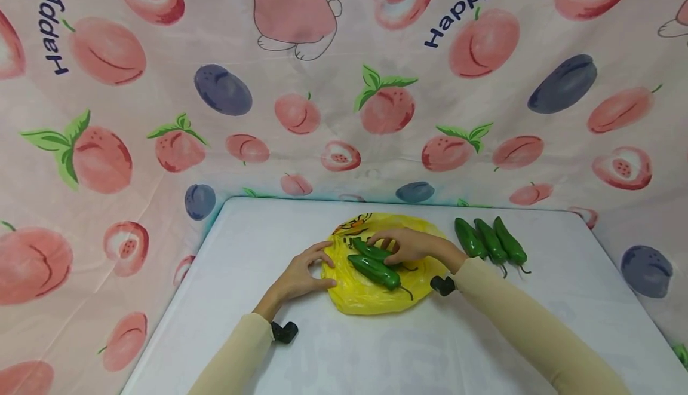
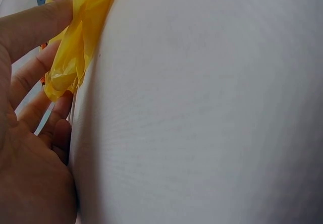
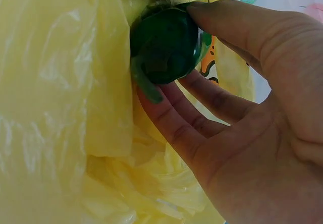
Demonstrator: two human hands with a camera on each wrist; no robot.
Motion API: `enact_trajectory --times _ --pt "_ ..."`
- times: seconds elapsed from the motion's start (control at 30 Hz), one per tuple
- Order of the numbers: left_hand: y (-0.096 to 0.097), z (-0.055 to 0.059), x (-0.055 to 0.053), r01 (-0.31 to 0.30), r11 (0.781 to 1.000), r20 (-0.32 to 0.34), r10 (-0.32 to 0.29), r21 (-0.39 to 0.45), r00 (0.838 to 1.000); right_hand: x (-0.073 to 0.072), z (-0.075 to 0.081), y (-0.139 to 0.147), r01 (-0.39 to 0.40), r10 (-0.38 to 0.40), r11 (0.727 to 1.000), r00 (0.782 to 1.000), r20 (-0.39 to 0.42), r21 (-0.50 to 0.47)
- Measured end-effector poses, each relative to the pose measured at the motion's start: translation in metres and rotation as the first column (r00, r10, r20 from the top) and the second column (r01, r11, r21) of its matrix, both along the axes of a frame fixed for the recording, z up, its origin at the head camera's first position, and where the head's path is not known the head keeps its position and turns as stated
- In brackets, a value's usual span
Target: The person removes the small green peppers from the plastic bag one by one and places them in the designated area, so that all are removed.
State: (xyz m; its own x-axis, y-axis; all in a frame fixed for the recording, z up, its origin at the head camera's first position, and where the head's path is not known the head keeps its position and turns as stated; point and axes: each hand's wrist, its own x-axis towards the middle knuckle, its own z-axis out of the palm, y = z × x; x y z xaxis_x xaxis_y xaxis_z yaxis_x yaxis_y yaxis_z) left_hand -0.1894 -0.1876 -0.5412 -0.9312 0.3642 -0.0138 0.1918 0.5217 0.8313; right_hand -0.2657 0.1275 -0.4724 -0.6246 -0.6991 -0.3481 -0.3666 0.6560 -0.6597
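Observation:
A yellow plastic bag with orange and black print lies crumpled on the table. Two green peppers rest over it: a nearer pepper and a farther pepper. My right hand grips the farther one, thumb on one side and fingers on the other; in the right wrist view that pepper shows its stem end. At the bag's left edge, my left hand is spread in a wide curve, thumb and fingertips touching the plastic. The left wrist view shows the bag's edge between thumb and fingers.
Three more green peppers, among them a leftmost pepper, lie side by side at the back right of the white table. Behind the table hangs a pink cloth printed with fruit.

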Motion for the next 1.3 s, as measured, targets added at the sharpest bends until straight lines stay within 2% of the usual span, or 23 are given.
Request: enact_trajectory --times 0.37,1.3 --pt "-0.0017 -0.0011 -0.0001 0.013 1.0 -0.009 -0.013 0.006 1.0 -0.0001 0.0009 -0.0022 -0.036 0.036 0.999 0.999 -0.006 -0.015" --pt "0.0001 0.0013 0.002 0.01 1.0 -0.016 -0.01 0.0 1.0 0.0034 0.0001 -0.0004 -0.021 0.02 0.999 1.0 -0.024 -0.05"
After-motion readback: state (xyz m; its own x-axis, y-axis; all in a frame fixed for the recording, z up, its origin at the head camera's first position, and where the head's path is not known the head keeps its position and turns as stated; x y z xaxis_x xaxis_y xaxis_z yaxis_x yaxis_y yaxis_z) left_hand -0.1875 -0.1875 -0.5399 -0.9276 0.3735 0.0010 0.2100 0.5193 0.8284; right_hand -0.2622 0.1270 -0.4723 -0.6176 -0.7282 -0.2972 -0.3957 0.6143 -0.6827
